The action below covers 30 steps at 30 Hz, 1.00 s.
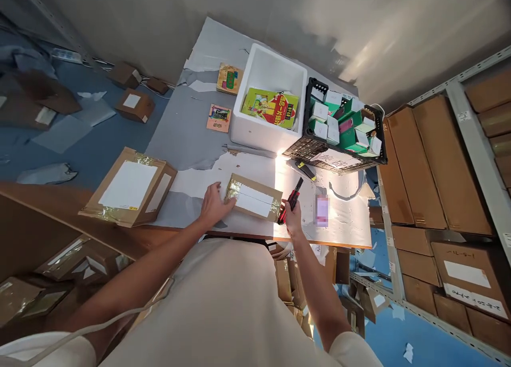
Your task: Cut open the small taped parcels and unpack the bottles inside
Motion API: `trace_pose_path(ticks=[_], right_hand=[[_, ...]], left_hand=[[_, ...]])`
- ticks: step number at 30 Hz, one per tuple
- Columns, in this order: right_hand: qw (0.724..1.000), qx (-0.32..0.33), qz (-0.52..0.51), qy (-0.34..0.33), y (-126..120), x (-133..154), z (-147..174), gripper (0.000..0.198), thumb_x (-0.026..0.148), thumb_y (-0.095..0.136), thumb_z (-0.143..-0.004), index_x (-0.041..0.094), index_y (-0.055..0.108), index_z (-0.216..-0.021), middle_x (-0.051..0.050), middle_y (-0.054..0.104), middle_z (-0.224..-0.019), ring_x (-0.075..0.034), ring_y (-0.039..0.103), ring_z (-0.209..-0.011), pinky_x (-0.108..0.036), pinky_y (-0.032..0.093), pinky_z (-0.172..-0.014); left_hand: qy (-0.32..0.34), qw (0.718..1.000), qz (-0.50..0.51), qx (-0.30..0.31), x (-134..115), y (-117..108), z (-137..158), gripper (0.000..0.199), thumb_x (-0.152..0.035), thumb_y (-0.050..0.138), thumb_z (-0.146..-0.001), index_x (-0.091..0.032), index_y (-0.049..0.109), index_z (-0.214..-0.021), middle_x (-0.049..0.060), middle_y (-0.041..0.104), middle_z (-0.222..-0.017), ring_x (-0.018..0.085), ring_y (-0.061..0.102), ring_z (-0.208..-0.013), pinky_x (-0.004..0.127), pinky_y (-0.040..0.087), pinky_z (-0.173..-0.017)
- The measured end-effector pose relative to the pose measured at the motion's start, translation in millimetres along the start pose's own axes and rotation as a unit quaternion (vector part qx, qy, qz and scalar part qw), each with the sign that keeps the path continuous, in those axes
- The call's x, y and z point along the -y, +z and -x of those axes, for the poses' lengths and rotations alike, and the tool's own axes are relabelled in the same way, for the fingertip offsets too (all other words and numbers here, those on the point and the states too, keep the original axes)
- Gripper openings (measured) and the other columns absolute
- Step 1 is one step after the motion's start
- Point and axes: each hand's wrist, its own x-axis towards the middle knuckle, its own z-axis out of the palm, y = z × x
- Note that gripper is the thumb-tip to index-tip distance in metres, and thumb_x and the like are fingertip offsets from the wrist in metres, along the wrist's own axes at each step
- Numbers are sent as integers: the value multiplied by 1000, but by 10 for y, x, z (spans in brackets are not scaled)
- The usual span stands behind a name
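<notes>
A small taped cardboard box point(255, 198) with a white label lies on the table near its front edge. My left hand point(214, 203) is at the box's left end, thumb touching it and fingers apart. My right hand point(294, 217) grips a red and black utility knife point(294, 194), blade end pointing up and away from me. That hand is right beside the box's right end; I cannot tell whether it touches the box.
A white foam box point(255, 135) with booklets and a black crate point(307, 146) of green-and-white cartons stand at the back. A yellow-black cutter point(306, 170) lies before the crate. Left is a larger labelled carton point(128, 183). Shelves of boxes point(439, 170) stand right.
</notes>
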Motion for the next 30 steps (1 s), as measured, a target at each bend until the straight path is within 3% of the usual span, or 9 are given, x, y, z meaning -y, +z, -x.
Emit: trace_pose_path(ticks=[2,4,7,11,22,27,30], right_hand=[[999,8,44,1,-132,-10,74,42,45,58,-80,22,52,-114,4,58,-68,-10,57,-55,-22,48,-50],[996,29,79,12,-284,-53,200,53,47,58,-79,22,47,-126,5,57,-69,-8,54,-47,-22,47,-46],[990,88,99,39,-454,-150,381,72,49,56,-81,27,28,-144,4,60,-80,-8,56,-46,-23,49,-43],[988,108,97,50,-479,-241,483,75,49,55,-83,31,23,-148,3,60,-85,-7,57,-48,-22,49,-43],[986,130,59,82,-372,-117,581,76,45,58,-81,29,26,-148,3,58,-78,-8,57,-45,-22,47,-39],[994,72,40,78,-392,-120,590,78,46,57,-82,31,20,-150,4,58,-78,-7,55,-45,-22,48,-41],[991,87,48,87,-385,-129,567,77,45,57,-81,30,23,-149,4,57,-76,-7,53,-43,-22,47,-40]], left_hand=[[128,990,-51,-12,-104,-13,-67,80,-34,63,-69,-13,31,-139,19,37,-143,34,35,-133,45,33,-107],[267,956,-111,58,-242,-9,-205,84,-32,64,-67,-14,31,-142,17,26,-152,35,19,-142,47,17,-114],[369,904,-161,146,-387,73,-362,99,-53,68,-62,-13,31,-144,20,24,-153,38,15,-142,54,1,-114],[372,901,-183,132,-383,224,-347,117,-71,68,-53,-10,30,-145,24,25,-151,40,19,-140,59,-5,-112],[352,914,-158,127,-334,235,-271,117,-67,74,-48,-15,33,-144,21,30,-150,41,23,-139,56,-1,-113],[340,920,-144,131,-341,214,-261,114,-64,76,-48,-15,35,-143,20,33,-149,41,24,-139,55,2,-114],[337,919,-153,133,-342,214,-263,115,-65,75,-48,-16,34,-143,20,32,-149,40,23,-139,54,0,-114]])
